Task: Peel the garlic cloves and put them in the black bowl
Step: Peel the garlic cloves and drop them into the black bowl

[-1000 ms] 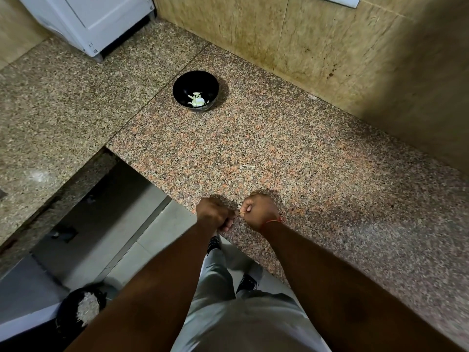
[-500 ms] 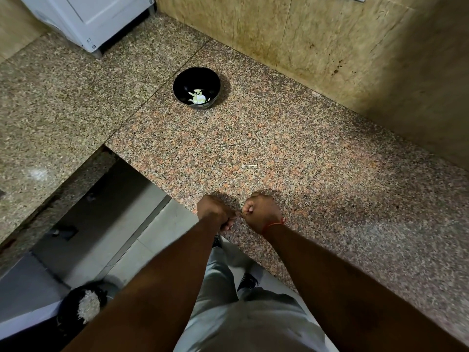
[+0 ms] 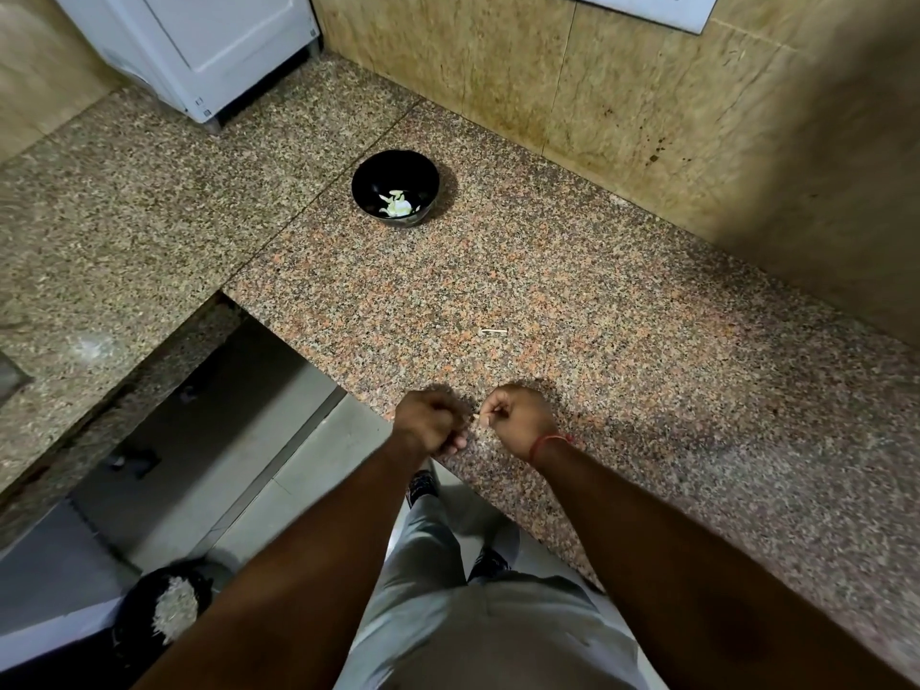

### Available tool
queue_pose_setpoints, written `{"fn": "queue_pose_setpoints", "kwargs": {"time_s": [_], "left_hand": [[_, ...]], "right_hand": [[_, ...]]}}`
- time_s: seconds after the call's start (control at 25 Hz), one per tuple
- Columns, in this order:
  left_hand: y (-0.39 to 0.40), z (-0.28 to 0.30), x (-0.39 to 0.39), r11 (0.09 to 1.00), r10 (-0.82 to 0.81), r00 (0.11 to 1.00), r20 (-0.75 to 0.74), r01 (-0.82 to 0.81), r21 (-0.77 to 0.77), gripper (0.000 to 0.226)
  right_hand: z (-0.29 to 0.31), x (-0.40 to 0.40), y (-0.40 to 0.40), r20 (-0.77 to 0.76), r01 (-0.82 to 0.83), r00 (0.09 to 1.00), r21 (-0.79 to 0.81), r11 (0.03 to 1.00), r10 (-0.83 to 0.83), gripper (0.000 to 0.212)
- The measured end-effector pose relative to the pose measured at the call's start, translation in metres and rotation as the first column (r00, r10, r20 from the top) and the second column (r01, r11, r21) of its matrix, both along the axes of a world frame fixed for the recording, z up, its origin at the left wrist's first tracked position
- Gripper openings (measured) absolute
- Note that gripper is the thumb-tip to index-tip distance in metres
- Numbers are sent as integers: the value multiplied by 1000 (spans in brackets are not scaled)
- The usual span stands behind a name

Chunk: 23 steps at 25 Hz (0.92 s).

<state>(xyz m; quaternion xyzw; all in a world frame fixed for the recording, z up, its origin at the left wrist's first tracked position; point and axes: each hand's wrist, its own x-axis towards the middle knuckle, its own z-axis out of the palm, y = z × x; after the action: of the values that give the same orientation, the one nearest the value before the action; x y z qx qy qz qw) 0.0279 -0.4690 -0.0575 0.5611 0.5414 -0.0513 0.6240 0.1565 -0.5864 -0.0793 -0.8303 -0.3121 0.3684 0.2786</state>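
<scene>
Granite countertop (image 3: 597, 301) edge: left hand (image 3: 430, 423) curls, contents hidden; right hand (image 3: 517, 420) pinches a skin sliver (image 3: 479, 416); peel gently, then use black bowl (image 3: 396, 187).

We see two bare forearms with no sleeves reaching as far as the wrists. The left hand (image 3: 430, 424) wears nothing on its fingers or wrist that we can make out. The right hand (image 3: 517, 420) has a thin red thread (image 3: 546, 443) tied round its wrist, a single strand lying snug. Below the arms we see light grey trousers (image 3: 478, 620), plain, with soft folds at the knee and thigh. At the feet we make out dark shoes (image 3: 422, 485) with some lighter marking, too small to tell more.
</scene>
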Motion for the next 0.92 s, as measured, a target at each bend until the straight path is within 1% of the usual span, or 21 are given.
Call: {"fn": "queue_pose_setpoints", "kwargs": {"time_s": [0.04, 0.12, 0.24, 0.4, 0.56, 0.72, 0.92], "left_hand": [[0, 1, 0, 999, 1, 1000, 30, 0, -35, 9], [-1, 5, 0, 995, 16, 997, 72, -9, -97, 11], [-4, 7, -3, 988, 48, 996, 75, -36, -147, 10], [-12, 3, -3, 985, 72, 994, 88, -57, -161, 9], [-12, 2, 3, 979, 101, 993, 68, -86, -187, 12], [-7, 5, 4, 974, 132, 987, 89, -113, -196, 9], [-3, 1, 3, 970, 148, 983, 108, -123, -209, 5]], "right_hand": [[2, -1, -1, -27, 16, 1000, 5, 1000, -16, 21], [6, -1, -2, -34, 21, 999, 35, 999, -19, 23], [9, -5, -7, -55, 35, 998, 93, 995, -30, 20], [10, -2, -12, -130, 75, 990, 118, 990, -60, 16], [11, 1, -11, -156, 104, 985, 149, 983, -80, 15], [12, 4, -8, -238, 159, 963, 135, 978, -124, 24], [15, 8, -2, -270, 190, 950, 112, 975, -154, 18]]}}
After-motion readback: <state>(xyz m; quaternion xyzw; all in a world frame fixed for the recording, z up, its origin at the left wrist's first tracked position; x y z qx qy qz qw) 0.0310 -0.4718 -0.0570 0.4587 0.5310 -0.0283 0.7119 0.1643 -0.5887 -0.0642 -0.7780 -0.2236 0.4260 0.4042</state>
